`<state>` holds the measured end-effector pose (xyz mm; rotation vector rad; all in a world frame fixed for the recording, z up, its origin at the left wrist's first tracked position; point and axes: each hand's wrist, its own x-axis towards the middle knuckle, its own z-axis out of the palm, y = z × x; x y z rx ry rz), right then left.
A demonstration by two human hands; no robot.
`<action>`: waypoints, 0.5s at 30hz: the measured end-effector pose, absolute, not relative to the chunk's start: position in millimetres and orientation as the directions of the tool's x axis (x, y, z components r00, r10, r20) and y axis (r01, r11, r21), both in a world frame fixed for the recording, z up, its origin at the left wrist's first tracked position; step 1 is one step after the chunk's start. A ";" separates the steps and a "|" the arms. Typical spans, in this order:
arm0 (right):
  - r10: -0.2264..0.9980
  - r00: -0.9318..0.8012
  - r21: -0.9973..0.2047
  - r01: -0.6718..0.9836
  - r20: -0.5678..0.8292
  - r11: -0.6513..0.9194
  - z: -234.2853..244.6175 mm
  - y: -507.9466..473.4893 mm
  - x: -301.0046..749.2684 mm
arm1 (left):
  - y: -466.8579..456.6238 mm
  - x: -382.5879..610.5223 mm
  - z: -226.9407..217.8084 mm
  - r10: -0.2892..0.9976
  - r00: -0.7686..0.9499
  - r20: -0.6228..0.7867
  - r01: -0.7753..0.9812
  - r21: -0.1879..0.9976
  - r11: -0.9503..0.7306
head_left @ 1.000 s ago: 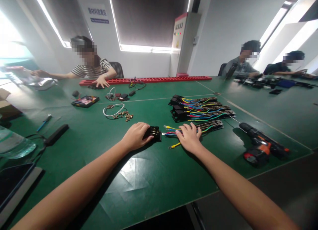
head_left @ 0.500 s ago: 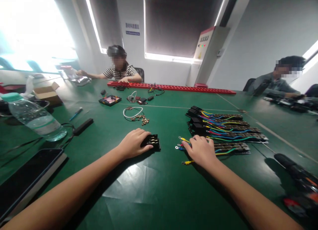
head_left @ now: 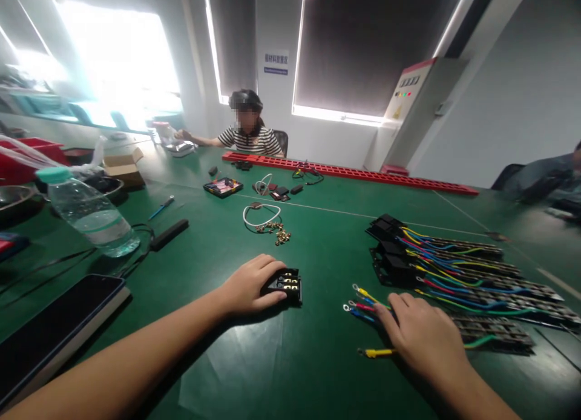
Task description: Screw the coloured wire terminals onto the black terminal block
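My left hand (head_left: 254, 285) is closed around a black terminal block (head_left: 293, 284) that rests on the green table; its brass contacts show on the right side, past my fingertips. To the right, my right hand (head_left: 424, 330) lies palm down with curled fingers over coloured wires (head_left: 363, 311) that end in ring terminals. Yellow, red and blue ends stick out to its left. Those wires run to a long metal-and-black strip (head_left: 499, 332), partly under the hand. Behind it lie several similar strips (head_left: 481, 269), wired to black blocks (head_left: 394, 259).
Small brass screws (head_left: 279, 231) and a white cable loop (head_left: 262, 214) lie beyond my left hand. At left are a water bottle (head_left: 95, 217), a phone (head_left: 59, 329) on a pale box and a black bar (head_left: 170, 234). A red slotted rail (head_left: 345, 173) crosses the far side, near a seated co-worker (head_left: 249, 132).
My view has turned left and tilted, so most things appear farther right and lower. Both hands keep their hold, the left on the terminal block, the right on the wires.
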<state>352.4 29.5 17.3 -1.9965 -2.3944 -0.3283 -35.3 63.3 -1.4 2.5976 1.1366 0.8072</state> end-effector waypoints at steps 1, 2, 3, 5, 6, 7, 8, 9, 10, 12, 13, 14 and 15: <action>0.977 -0.180 0.148 0.976 0.117 0.162 16.5 30.8 356.9 | 62.8 -35.6 -1.6 0.730 0.554 0.400 0.621 0.385 -0.683; 0.980 -0.172 0.134 0.978 0.095 0.159 15.9 32.3 360.1 | 62.1 -35.9 -1.6 0.734 0.553 0.395 0.622 0.390 -0.679; 0.983 -0.166 0.116 0.981 0.077 0.156 15.4 33.8 361.9 | 61.4 -36.1 -1.4 0.738 0.551 0.389 0.624 0.394 -0.675; 0.988 -0.149 0.078 0.986 0.049 0.145 15.5 35.8 362.4 | 60.0 -36.5 -0.9 0.746 0.548 0.378 0.628 0.402 -0.666; 0.989 -0.140 0.062 0.989 0.038 0.138 16.2 36.2 361.9 | 59.3 -36.7 -0.5 0.749 0.546 0.374 0.630 0.405 -0.662; 0.991 -0.133 0.052 0.990 0.031 0.131 17.2 36.2 361.6 | 58.7 -36.9 -0.1 0.752 0.544 0.371 0.632 0.408 -0.659; 0.991 -0.126 0.049 0.991 0.032 0.125 18.5 35.8 361.9 | 58.1 -37.1 0.3 0.755 0.542 0.369 0.634 0.410 -0.656; 0.992 -0.121 0.054 0.992 0.040 0.118 20.0 35.3 363.3 | 57.5 -37.3 0.6 0.757 0.540 0.367 0.635 0.413 -0.653; 0.992 -0.116 0.063 0.992 0.050 0.113 21.6 34.8 365.9 | 57.1 -37.4 0.9 0.760 0.539 0.363 0.636 0.416 -0.650; 0.991 -0.106 0.088 0.991 0.076 0.099 24.3 34.8 374.4 | 56.6 -37.6 1.4 0.765 0.538 0.354 0.637 0.425 -0.644; 0.991 -0.102 0.098 0.991 0.084 0.094 25.3 35.4 379.6 | 56.6 -37.6 1.6 0.768 0.536 0.350 0.636 0.430 -0.641; 0.991 -0.098 0.103 0.991 0.087 0.089 26.0 36.5 384.8 | 56.6 -37.5 1.6 0.770 0.534 0.349 0.637 0.433 -0.638; 0.992 -0.096 0.103 0.991 0.087 0.087 26.3 37.8 389.4 | 56.7 -37.4 1.6 0.772 0.532 0.349 0.638 0.434 -0.636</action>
